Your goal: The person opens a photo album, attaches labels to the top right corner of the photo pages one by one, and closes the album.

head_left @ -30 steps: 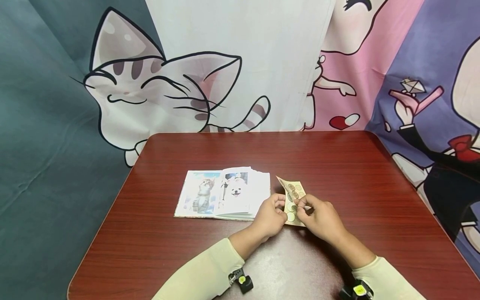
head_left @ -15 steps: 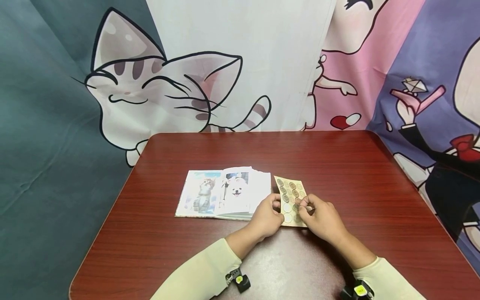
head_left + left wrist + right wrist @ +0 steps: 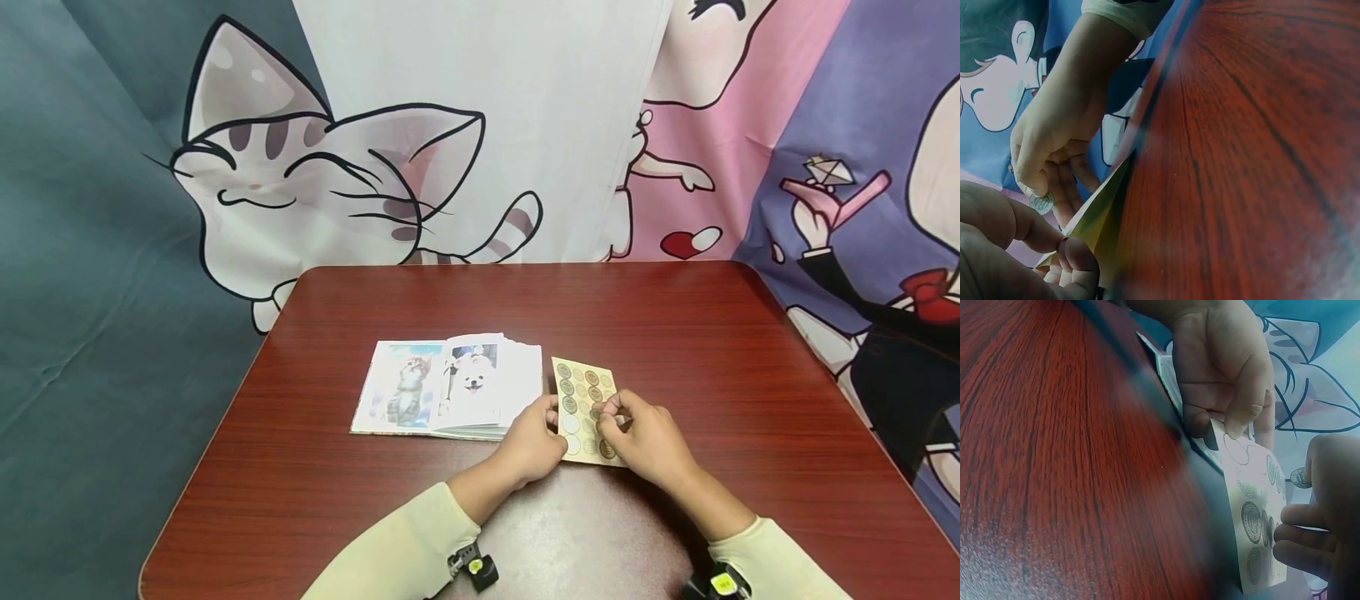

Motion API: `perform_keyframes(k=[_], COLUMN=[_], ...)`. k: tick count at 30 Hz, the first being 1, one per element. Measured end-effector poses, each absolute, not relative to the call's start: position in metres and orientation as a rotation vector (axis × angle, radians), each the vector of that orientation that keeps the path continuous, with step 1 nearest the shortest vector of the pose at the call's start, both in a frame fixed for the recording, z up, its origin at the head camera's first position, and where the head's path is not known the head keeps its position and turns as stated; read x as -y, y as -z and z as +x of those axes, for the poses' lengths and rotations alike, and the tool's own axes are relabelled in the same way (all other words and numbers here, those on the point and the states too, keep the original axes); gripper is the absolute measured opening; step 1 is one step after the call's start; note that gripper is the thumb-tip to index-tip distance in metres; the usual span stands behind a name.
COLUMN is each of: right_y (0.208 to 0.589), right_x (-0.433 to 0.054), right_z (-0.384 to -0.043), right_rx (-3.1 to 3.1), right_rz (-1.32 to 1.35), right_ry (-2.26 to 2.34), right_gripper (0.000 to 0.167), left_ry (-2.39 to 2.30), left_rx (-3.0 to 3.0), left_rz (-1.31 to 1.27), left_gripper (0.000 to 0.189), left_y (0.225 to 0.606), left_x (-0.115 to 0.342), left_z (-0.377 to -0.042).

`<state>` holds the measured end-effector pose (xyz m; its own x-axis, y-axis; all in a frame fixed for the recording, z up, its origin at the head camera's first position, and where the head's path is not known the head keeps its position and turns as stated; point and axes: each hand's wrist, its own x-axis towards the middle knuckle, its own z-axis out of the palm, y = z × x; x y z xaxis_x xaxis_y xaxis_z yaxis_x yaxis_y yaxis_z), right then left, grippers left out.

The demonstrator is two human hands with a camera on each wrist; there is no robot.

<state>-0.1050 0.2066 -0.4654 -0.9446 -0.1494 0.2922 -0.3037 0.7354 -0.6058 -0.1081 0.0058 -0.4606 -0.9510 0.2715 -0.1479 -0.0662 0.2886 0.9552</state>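
A cream sheet of round stickers [image 3: 581, 392] is held up at its left edge by my left hand [image 3: 531, 439], thumb on the front face. Two circles low on the left of the sheet are blank and pale; others bear dark round prints. Over the sheet's right side, my right hand [image 3: 651, 435] pinches a small round sticker [image 3: 1041, 203] between thumb and forefinger. The right wrist view shows this sticker [image 3: 1302, 477] apart from the sheet, its other fingers touching or very near the sheet's edge. Just left of the sheet lies an open book [image 3: 408, 392] with kitten and puppy pictures.
The reddish-brown wooden table [image 3: 300, 500] has rounded far corners. Cartoon-printed cloth [image 3: 480, 83] hangs behind it and down both sides. A small camera is strapped at each wrist.
The sheet has gone from bent at its upper left to flatter, then shifted slightly towards me and right. My right hand stays almost in place; the book has not moved.
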Motion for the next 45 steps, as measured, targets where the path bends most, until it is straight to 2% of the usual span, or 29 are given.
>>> perform_keyframes(k=[13,20,25,30,34,45], right_y=[0.466,0.467,0.466,0.464,0.464,0.463], right_x=[-0.208,-0.208,-0.207,-0.206,-0.205,-0.203], right_z=[-0.107,-0.107,-0.107,-0.109,-0.113,-0.121], right_rx=[2.743,2.753,2.786,2.804,2.799,2.800], right_rz=[0.339,0.331,0.306,0.285,0.303,0.319], right_ry=[-0.987,-0.991,-1.017,-1.036,-1.038,-1.025], right_gripper=[0.012,0.009,0.007,0.006,0.010,0.010], left_ry=[-1.465,-1.107,-0.951,-0.883,-0.862,-0.708], left_rx=[-2.494,-2.709,-2.780,-2.864,-2.937,-3.128], left_rz=[0.181,0.312,0.379,0.559,0.697,0.786], left_gripper=[0.077,0.082,0.069,0.048,0.038,0.040], left_y=[0.459,0.449,0.441,0.436,0.429,0.421], left_x=[-0.005,-0.001,0.002,0.014,0.030,0.067], left_z=[-0.111,-0.105,-0.099,-0.089,-0.083,-0.076])
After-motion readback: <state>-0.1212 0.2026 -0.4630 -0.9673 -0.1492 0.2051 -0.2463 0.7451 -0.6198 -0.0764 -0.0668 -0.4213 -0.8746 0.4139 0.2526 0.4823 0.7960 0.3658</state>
